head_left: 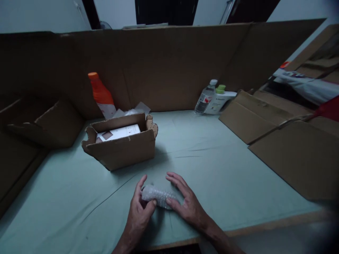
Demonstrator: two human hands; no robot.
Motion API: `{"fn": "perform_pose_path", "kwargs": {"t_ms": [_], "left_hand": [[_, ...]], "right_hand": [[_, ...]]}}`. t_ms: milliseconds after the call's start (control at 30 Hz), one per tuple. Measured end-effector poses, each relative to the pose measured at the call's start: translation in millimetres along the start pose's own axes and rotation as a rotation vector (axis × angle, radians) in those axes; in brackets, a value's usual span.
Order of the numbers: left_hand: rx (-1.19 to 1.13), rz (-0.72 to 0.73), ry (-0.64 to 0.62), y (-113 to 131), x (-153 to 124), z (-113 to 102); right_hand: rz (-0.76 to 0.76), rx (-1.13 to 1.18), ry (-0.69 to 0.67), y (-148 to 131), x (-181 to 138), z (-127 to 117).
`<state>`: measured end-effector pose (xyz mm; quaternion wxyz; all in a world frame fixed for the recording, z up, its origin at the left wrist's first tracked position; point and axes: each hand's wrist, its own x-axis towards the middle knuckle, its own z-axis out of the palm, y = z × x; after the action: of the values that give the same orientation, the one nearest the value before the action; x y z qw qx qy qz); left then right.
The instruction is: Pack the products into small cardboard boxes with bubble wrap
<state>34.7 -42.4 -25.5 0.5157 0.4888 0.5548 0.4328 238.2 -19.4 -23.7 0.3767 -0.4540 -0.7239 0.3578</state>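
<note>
A small bundle of bubble wrap [160,196] is between my two hands, just above or on the green cloth near the table's front edge. What it wraps cannot be made out. My left hand [140,208] grips its left end, thumb in front and fingers behind. At the right end, my right hand [186,201] presses its thumb on the wrap, with the fingers curved over the far side. Beyond my left hand stands an open cardboard box [127,151], a white printed box [120,132] lying inside it.
An orange-capped bottle [102,93] leans behind the open box, beside crumpled clear plastic [132,111]. At back right are a clear water bottle [205,98] and a white container with a green cap [218,102]. Cardboard walls [164,67] border the table; flaps [291,155] lie right.
</note>
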Motion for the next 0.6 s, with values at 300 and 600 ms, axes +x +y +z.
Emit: {"fn": "perform_pose_path", "kwargs": {"t_ms": [300,600], "left_hand": [[0.303,0.341,0.139,11,7,-24],[1.096,0.961,0.623,112,79,-98]], "right_hand": [[0.194,0.259,-0.189,-2,12,7],[0.22,0.3,-0.177,10,9,8]]}}
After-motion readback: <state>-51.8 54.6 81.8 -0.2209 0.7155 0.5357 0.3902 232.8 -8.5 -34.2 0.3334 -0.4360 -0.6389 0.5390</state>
